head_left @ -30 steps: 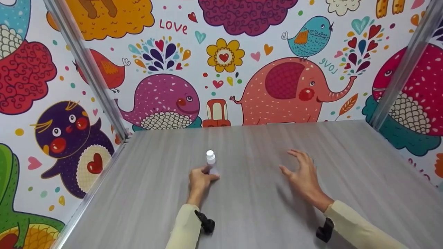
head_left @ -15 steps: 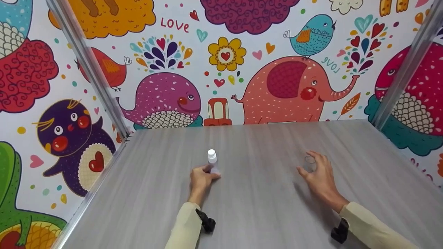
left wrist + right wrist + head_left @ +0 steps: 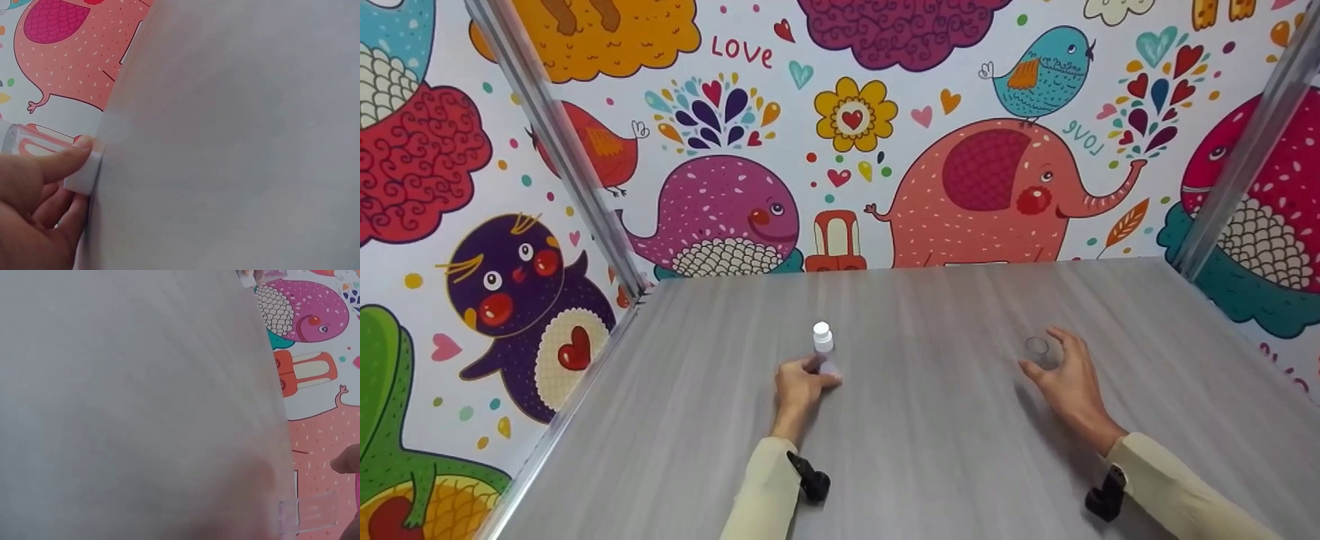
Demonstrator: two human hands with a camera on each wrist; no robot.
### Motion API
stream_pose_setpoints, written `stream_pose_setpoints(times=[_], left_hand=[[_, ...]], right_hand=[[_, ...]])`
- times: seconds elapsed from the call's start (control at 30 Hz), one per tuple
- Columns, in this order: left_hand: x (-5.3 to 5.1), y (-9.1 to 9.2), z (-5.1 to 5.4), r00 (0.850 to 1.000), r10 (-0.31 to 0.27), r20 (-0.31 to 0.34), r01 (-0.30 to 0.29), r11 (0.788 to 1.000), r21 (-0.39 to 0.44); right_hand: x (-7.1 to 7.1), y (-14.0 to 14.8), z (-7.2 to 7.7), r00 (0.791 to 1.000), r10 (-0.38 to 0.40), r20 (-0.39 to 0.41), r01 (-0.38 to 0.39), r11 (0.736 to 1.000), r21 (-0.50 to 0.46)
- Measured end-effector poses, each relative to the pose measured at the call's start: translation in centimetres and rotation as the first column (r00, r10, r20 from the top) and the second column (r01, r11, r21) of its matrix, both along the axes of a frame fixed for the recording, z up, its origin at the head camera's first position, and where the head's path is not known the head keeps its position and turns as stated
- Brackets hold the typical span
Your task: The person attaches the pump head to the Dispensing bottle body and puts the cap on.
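Note:
My left hand (image 3: 799,390) holds a small bottle (image 3: 823,343) upright on the table, thumb and fingers round its lower part. In the left wrist view, the thumb of the left hand (image 3: 34,197) presses on the bottle's white base (image 3: 83,175); its body is see-through. On the right, my right hand (image 3: 1069,386) curves about a clear, cap-like cylinder (image 3: 1036,349) with a round rim. The right wrist view shows this clear cylinder (image 3: 315,513) standing on the table, with the fingertips (image 3: 347,460) apart from it.
The wood-grain table (image 3: 915,450) spreads under both hands. Behind it stands a wall (image 3: 847,180) printed with cartoon animals, with metal posts (image 3: 562,150) at its corners. Black wrist cameras (image 3: 810,480) sit on both sleeves.
My right hand has moved right, and the clear cylinder has come plainly into view between its thumb and fingers. My left hand keeps hold of the bottle in the same place.

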State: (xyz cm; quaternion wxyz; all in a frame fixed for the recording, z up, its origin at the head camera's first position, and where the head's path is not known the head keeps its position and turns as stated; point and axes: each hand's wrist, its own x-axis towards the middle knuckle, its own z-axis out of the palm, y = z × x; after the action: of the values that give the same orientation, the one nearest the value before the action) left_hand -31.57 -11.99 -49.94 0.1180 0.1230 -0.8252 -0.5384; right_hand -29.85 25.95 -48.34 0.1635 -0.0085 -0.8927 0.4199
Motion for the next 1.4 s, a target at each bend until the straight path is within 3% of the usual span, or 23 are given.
stream_pose_setpoints(times=[0.3,0.67,0.93,1.4], left_hand=[[0.0,-0.2,-0.1,1.000,-0.001,0.012,0.001,1.000,0.001],[-0.2,-0.1,-0.2,1.000,0.001,0.011,-0.001,1.000,0.021],[0.0,-0.2,-0.1,1.000,0.004,0.024,-0.004,1.000,0.014],[0.2,-0.2,-0.1,1.000,-0.007,0.015,0.007,1.000,-0.020]], right_hand=[[-0.6,0.8,-0.5,0.990,0.016,0.140,-0.005,0.997,-0.077],[-2.0,1.4,-0.8,0.972,0.002,0.237,0.049,0.977,-0.209],[-2.4,1.3,-1.6,0.969,0.006,0.249,0.057,0.967,-0.248],[-2.3,1.3,-1.9,0.971,-0.060,0.229,0.117,0.963,-0.245]])
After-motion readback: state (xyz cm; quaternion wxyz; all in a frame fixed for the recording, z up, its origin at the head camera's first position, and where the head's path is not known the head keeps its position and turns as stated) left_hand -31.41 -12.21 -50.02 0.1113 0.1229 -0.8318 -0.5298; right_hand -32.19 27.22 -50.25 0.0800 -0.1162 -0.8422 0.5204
